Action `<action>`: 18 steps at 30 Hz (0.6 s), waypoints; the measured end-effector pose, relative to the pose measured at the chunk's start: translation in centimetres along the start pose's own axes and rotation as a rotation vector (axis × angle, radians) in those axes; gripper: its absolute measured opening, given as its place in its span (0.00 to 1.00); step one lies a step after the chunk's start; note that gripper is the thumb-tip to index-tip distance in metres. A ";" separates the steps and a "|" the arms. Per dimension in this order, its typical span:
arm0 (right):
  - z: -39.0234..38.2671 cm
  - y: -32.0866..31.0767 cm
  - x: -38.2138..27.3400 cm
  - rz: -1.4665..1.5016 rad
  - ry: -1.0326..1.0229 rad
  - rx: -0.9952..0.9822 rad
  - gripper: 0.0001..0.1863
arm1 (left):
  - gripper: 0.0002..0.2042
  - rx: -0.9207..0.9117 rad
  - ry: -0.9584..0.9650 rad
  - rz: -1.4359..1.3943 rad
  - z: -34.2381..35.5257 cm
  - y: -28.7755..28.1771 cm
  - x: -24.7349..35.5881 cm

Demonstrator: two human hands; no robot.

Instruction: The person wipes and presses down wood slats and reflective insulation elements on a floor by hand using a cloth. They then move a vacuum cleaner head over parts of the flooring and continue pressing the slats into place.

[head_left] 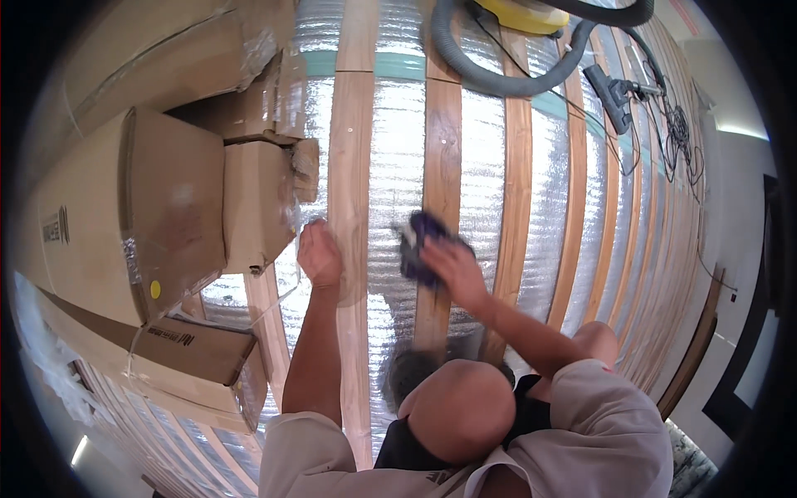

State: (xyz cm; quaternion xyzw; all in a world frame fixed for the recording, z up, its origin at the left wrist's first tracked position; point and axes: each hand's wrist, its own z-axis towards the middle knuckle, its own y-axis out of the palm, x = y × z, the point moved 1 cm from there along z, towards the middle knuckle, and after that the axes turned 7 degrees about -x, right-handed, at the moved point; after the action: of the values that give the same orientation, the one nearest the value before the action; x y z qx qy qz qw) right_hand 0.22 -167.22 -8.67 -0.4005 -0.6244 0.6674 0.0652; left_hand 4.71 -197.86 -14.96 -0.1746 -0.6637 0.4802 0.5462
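Note:
My right hand (452, 270) lies over a dark purple and black bundle (425, 236), its fingers curled against it. Motion smears the bundle, so its kind is unclear; it looks soft, like a crumpled cloth. It is just above a wooden batten (443, 158) and the silver foil sheeting (398, 149) beside it. Further left, my left hand (320, 253) is held with its fingers together, close to the right side of a small cardboard box (259, 195). What those fingers hold, if anything, cannot be made out.
Large cardboard boxes (79, 216) are stacked at the left. A flatter carton (195, 357) lies nearer. At the far side are a yellow vacuum cleaner (527, 15), its grey hose (515, 85), a floor nozzle (610, 100) and tangled cable (679, 137). My bent knee (461, 411) is below.

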 end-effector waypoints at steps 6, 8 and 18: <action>4.6 -2.7 -2.1 0.263 0.156 0.111 0.38 | 0.08 0.038 0.022 0.022 0.4 0.4 0.8; 11.1 -3.5 -3.0 0.257 0.039 0.237 0.39 | 0.07 0.049 0.033 0.045 0.4 0.1 0.4; 34.4 -2.0 6.5 0.009 -0.194 0.220 0.34 | 0.07 0.062 -0.008 0.046 -0.3 -0.6 0.1</action>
State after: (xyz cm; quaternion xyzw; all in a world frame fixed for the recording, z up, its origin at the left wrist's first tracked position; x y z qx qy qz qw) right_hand -26.16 -189.84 -13.32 -0.3274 -0.5491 0.7676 0.0449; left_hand 5.16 -197.92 -14.39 -0.1709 -0.6466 0.5135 0.5376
